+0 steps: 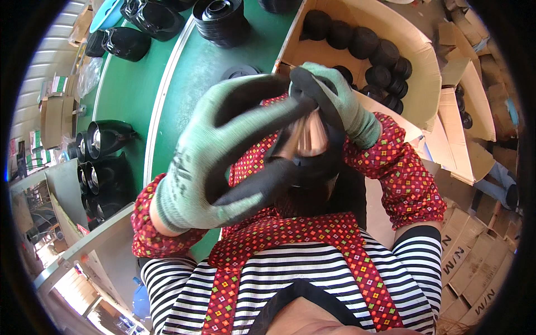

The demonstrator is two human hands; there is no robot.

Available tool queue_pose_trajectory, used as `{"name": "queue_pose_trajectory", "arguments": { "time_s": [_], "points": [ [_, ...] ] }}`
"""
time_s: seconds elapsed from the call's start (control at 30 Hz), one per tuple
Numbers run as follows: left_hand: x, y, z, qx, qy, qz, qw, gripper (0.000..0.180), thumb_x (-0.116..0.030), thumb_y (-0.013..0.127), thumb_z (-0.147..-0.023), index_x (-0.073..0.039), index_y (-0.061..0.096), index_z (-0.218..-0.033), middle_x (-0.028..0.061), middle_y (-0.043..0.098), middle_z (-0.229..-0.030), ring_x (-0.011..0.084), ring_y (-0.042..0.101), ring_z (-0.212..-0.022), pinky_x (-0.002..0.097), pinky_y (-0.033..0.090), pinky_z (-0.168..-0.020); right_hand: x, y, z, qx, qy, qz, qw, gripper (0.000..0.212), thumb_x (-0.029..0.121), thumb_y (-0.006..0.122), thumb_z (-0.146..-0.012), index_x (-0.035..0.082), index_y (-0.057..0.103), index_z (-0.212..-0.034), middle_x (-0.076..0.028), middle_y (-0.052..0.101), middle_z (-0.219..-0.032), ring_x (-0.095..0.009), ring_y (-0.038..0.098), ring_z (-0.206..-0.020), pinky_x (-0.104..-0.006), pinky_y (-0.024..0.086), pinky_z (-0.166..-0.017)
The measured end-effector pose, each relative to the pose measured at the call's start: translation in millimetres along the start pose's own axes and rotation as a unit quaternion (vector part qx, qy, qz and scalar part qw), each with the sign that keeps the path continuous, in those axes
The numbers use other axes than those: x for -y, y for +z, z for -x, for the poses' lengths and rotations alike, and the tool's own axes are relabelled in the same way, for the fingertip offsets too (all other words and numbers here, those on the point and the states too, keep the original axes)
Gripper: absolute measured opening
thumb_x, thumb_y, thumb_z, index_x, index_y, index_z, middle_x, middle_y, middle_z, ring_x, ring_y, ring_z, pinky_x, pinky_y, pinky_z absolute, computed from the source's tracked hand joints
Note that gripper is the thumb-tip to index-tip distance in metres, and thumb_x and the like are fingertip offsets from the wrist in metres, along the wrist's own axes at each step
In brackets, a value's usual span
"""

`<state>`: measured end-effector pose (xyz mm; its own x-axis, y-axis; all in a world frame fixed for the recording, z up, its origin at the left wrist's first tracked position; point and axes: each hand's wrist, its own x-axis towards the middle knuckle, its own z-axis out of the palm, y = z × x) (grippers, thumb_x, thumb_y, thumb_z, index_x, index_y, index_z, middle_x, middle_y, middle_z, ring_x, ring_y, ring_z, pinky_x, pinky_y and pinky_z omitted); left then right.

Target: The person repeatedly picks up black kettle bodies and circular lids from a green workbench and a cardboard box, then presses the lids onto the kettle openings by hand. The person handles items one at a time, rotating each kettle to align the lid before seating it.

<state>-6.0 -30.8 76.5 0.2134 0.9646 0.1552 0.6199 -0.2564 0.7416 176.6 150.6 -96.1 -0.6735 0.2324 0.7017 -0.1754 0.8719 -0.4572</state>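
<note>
Both hands wear light green knit gloves with black coated palms and fingers. In front of my chest is a glossy black vessel point(304, 142) with bright copper-coloured reflections, partly hidden by my fingers. My right hand point(329, 92) is closed on its upper part, fingers bent around a dark edge. My left hand point(231, 139) curves beside it in a wide C, thumb low and fingers stretched across the vessel's upper side. Motion blurs the left fingers, and whether they press on the vessel is unclear.
An open carton point(419, 106) at the far right holds several round black parts. On the green bench point(178, 100) stand a stack of black rings point(220, 22) and black glossy pots point(125, 44). More black pots point(106, 139) lie at the left. Flattened cartons point(474, 262) lean at the lower right.
</note>
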Motion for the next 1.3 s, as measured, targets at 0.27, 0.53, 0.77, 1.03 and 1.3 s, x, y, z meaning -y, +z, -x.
{"name": "queue_pose_trajectory", "arguments": {
  "time_s": [0.27, 0.53, 0.77, 1.03, 1.3],
  "points": [
    [60.0, 60.6, -10.9, 0.063, 0.128, 0.253, 0.957, 0.027, -0.017, 0.065, -0.094, 0.001, 0.071, -0.112, 0.0189, 0.068, -0.119, 0.0405, 0.061, -0.122, 0.0546, 0.042, -0.113, 25.5, 0.2, 25.9, 0.091, 0.252, -0.161, 0.95, 0.039, 0.03, 0.058, -0.105, -0.004, 0.069, -0.12, -0.018, 0.071, -0.111, -0.036, 0.066, -0.108, -0.0453, 0.047, -0.103],
    [6.5, 95.0, -26.0, 0.02, 0.04, 0.16, 0.986, 0.041, -0.027, 0.072, -0.08, -0.006, 0.071, -0.115, 0.0146, 0.064, -0.116, 0.0375, 0.059, -0.116, 0.0577, 0.037, -0.115, 6.5, 35.7, 50.6, 0.104, 0.163, -0.257, 0.947, 0.025, 0.02, 0.057, -0.105, -0.002, 0.065, -0.112, -0.018, 0.062, -0.118, -0.035, 0.059, -0.115, -0.0476, 0.044, -0.111],
    [14.7, 108.9, -9.4, 0.015, 0.095, 0.208, 0.973, 0.043, -0.041, 0.07, -0.08, -0.008, 0.072, -0.109, 0.0131, 0.064, -0.112, 0.0377, 0.06, -0.112, 0.0613, 0.039, -0.111, 23.7, 25.8, 61.2, 0.065, 0.233, -0.279, 0.929, 0.035, 0.031, 0.054, -0.101, -0.002, 0.065, -0.094, -0.018, 0.065, -0.101, -0.035, 0.06, -0.109, -0.0543, 0.027, -0.125],
    [28.4, 115.9, -27.3, 0.043, 0.137, 0.215, 0.966, 0.051, -0.043, 0.069, -0.074, -0.004, 0.071, -0.108, 0.0134, 0.064, -0.108, 0.038, 0.06, -0.101, 0.0598, 0.045, -0.099, 7.3, 17.1, 61.0, 0.115, 0.207, -0.28, 0.93, 0.024, 0.02, 0.068, -0.095, 0.003, 0.065, -0.112, -0.018, 0.064, -0.116, -0.043, 0.057, -0.121, -0.0562, 0.037, -0.118],
    [86.7, 120.9, -5.8, -0.083, 0.225, 0.518, 0.821, 0.028, -0.023, 0.064, -0.09, -0.004, 0.067, -0.069, 0.0126, 0.063, -0.075, 0.0363, 0.066, -0.075, 0.0573, 0.055, -0.08, 42.8, -42.9, 14.5, 0.251, 0.266, -0.024, 0.93, 0.04, 0.04, 0.079, -0.081, 0.008, 0.072, -0.104, -0.013, 0.068, -0.099, -0.035, 0.063, -0.094, -0.0507, 0.049, -0.089]
  ]
}}
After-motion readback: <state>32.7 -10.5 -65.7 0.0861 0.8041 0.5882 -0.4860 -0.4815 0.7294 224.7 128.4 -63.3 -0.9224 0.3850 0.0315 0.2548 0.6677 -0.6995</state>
